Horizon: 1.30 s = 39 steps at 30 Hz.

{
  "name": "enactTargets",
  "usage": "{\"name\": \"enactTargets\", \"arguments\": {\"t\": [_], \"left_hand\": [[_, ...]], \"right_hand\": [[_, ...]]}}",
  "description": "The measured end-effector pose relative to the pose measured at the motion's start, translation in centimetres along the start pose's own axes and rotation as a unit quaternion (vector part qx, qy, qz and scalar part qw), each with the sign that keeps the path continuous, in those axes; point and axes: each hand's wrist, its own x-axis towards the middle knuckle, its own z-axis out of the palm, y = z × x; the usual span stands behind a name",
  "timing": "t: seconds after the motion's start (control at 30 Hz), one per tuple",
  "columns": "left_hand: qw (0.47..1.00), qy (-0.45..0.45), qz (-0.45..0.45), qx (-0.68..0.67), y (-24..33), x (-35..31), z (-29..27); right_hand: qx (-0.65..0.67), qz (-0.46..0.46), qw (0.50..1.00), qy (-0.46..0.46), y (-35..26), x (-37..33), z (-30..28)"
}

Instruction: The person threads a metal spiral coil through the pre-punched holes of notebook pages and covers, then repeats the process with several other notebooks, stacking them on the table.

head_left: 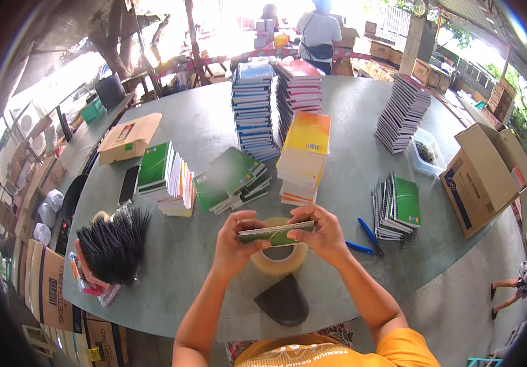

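Note:
My left hand (233,241) and my right hand (322,231) grip a small green notebook (275,235) by its two ends. It is tilted so that its page edges and part of the green cover show. Below it lies a large roll of clear tape (275,267), partly hidden by the notebook. Closer to me is a dark, rounded wedge-shaped pad (283,301). To the right of my right hand rest blue-handled pliers (368,235), beside a stack of green spiral-bound notebooks (405,202). Loose green notebooks (226,177) lie fanned beyond my left hand.
Tall notebook stacks, blue (254,110), yellow (307,134) and purple (403,110), stand on the table (349,177). At left sits a bundle of black bristle-like strands (113,244); at right, a plastic tub (427,154) and a carton (480,183). A person (319,33) stands beyond.

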Motion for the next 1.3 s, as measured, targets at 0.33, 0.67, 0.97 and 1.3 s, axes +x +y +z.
{"name": "enactTargets", "arguments": {"t": [0.33, 0.67, 0.97, 1.3], "left_hand": [[0.998, -0.036, -0.021, 0.052, -2.0, 0.6, -0.8], [0.985, -0.053, 0.081, 0.143, -5.7, -0.8, -1.2], [0.745, 0.142, 0.084, 0.646, 0.5, 1.6, -16.2], [0.587, 0.235, -0.152, 0.759, 2.7, 2.7, -25.6]], "right_hand": [[0.067, 0.057, 0.995, 0.051, 0.2, -0.2, 0.3], [-0.460, -0.277, 0.843, 0.048, -1.8, -0.5, 3.2], [-0.526, -0.225, 0.819, -0.036, -0.6, -1.7, 4.0], [-0.520, -0.244, 0.818, -0.022, -3.0, -0.8, 4.2]]}}
